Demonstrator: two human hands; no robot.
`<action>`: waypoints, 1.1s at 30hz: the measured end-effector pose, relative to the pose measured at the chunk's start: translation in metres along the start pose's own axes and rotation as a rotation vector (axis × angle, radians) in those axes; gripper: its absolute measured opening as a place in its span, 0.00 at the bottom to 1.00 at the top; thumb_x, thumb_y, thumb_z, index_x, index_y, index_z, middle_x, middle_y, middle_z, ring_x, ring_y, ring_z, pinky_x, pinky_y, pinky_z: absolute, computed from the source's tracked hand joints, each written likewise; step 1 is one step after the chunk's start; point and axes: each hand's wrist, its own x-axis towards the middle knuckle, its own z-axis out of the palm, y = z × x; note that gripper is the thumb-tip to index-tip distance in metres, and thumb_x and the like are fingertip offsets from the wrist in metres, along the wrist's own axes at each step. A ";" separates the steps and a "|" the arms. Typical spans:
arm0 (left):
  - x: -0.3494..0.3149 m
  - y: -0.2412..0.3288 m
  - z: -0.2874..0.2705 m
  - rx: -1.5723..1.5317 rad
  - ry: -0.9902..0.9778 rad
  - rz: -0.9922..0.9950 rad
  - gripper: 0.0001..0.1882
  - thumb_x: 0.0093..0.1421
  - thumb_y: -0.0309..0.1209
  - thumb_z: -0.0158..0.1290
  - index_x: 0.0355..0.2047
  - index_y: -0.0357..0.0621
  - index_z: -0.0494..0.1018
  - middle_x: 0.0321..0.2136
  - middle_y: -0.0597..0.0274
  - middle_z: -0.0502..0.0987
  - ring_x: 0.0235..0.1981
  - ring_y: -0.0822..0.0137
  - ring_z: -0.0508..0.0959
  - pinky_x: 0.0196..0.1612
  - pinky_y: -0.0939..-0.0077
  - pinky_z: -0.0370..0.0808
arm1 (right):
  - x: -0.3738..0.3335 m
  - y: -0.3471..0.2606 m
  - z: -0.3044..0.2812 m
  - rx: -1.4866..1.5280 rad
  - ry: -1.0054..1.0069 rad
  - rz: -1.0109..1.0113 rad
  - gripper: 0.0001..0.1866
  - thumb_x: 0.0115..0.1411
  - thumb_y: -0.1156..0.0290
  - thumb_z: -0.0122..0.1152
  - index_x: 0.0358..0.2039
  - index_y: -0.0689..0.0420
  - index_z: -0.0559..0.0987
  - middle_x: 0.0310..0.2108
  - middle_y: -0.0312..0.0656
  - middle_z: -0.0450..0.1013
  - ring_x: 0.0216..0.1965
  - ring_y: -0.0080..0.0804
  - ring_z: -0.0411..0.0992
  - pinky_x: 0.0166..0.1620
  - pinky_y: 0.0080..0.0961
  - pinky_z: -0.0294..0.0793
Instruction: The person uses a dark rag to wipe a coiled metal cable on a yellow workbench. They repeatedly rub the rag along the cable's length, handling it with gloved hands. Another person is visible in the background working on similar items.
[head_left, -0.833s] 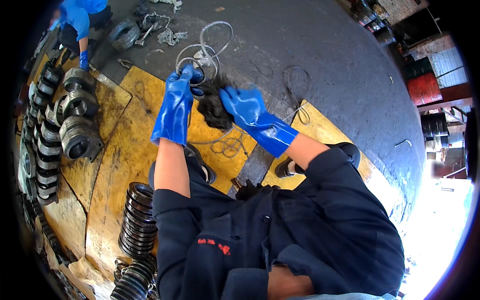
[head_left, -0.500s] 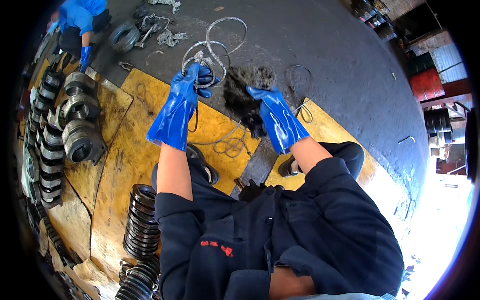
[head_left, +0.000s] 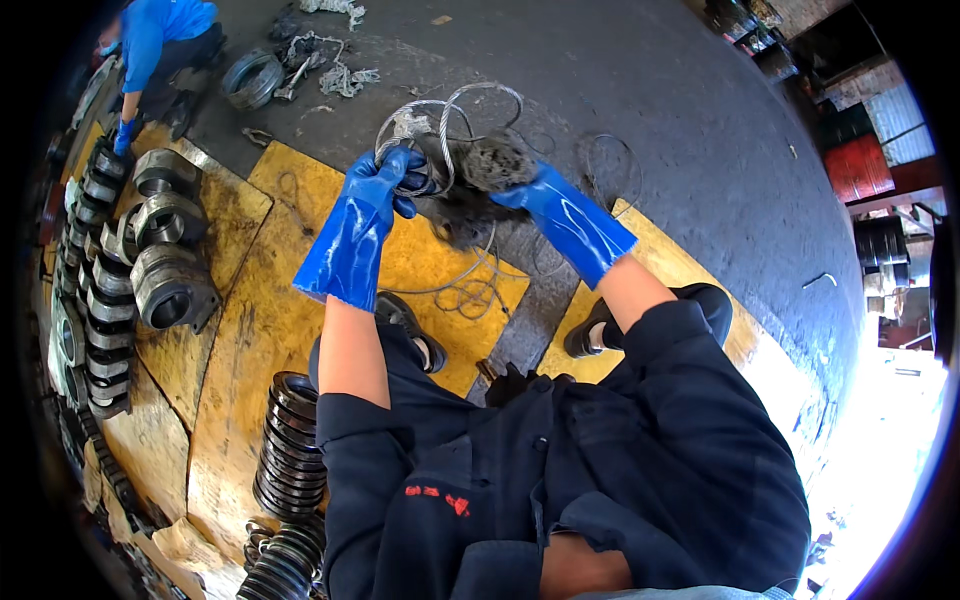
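Much dark floor [head_left: 720,180] spreads around the person, with yellow boards [head_left: 245,370] over part of it; 1 ribbed black stack [head_left: 290,450] lies on them at the person's left; loops of grey wire cable [head_left: 444,135] rise from the left hand [head_left: 385,180], its blue-gloved fingers curled tightly around them; the right hand [head_left: 540,190], also gloved, pinches a dark shaggy rag [head_left: 497,163] beside the loops, its fingertips partly hidden; whether the 2 touch, I cannot tell.
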 end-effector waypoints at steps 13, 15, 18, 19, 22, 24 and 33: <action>-0.005 0.002 -0.014 0.906 0.107 0.146 0.12 0.63 0.37 0.54 0.36 0.40 0.80 0.24 0.65 0.78 0.23 0.72 0.75 0.29 0.74 0.72 | -0.101 -0.004 0.063 -2.049 0.722 -0.779 0.32 0.48 0.70 0.77 0.54 0.60 0.75 0.50 0.41 0.77 0.50 0.30 0.74 0.57 0.30 0.73; -0.007 0.005 -0.001 1.114 0.048 0.051 0.14 0.63 0.39 0.53 0.34 0.41 0.79 0.22 0.62 0.78 0.23 0.71 0.75 0.29 0.72 0.72 | -0.073 0.005 0.104 -2.212 0.728 -0.551 0.32 0.49 0.67 0.76 0.54 0.59 0.75 0.50 0.42 0.77 0.51 0.32 0.74 0.57 0.32 0.72; -0.002 0.003 0.011 1.228 -0.026 0.051 0.15 0.61 0.43 0.53 0.34 0.43 0.79 0.23 0.57 0.77 0.24 0.67 0.76 0.30 0.69 0.73 | -0.028 0.031 0.133 -2.574 0.687 -0.207 0.33 0.48 0.63 0.74 0.54 0.58 0.73 0.50 0.44 0.77 0.51 0.37 0.74 0.57 0.36 0.72; -0.004 0.008 0.012 1.268 -0.068 0.073 0.15 0.60 0.43 0.54 0.35 0.44 0.79 0.23 0.55 0.78 0.24 0.64 0.77 0.31 0.68 0.73 | -0.009 0.039 0.132 -2.778 0.608 -0.092 0.35 0.47 0.62 0.74 0.55 0.58 0.73 0.50 0.46 0.77 0.51 0.39 0.74 0.56 0.38 0.72; -0.029 0.025 0.033 1.209 -0.108 0.210 0.15 0.59 0.43 0.54 0.36 0.45 0.78 0.25 0.53 0.79 0.27 0.61 0.79 0.32 0.67 0.73 | 0.026 0.042 0.107 -2.919 0.571 -0.057 0.33 0.44 0.64 0.74 0.52 0.54 0.75 0.47 0.46 0.77 0.49 0.41 0.75 0.53 0.39 0.72; -0.022 0.018 0.020 1.250 -0.117 0.243 0.15 0.58 0.43 0.55 0.38 0.47 0.78 0.27 0.52 0.80 0.28 0.58 0.80 0.32 0.65 0.74 | 0.035 0.031 0.093 -2.779 0.469 -0.010 0.31 0.44 0.65 0.74 0.51 0.54 0.75 0.46 0.45 0.78 0.47 0.37 0.75 0.52 0.37 0.73; -0.044 0.038 0.022 1.171 -0.140 0.240 0.13 0.61 0.39 0.57 0.42 0.47 0.79 0.24 0.51 0.77 0.24 0.65 0.75 0.30 0.70 0.72 | 0.039 0.028 0.068 -2.564 0.458 -0.007 0.19 0.50 0.65 0.72 0.41 0.57 0.80 0.36 0.41 0.80 0.37 0.26 0.75 0.44 0.31 0.76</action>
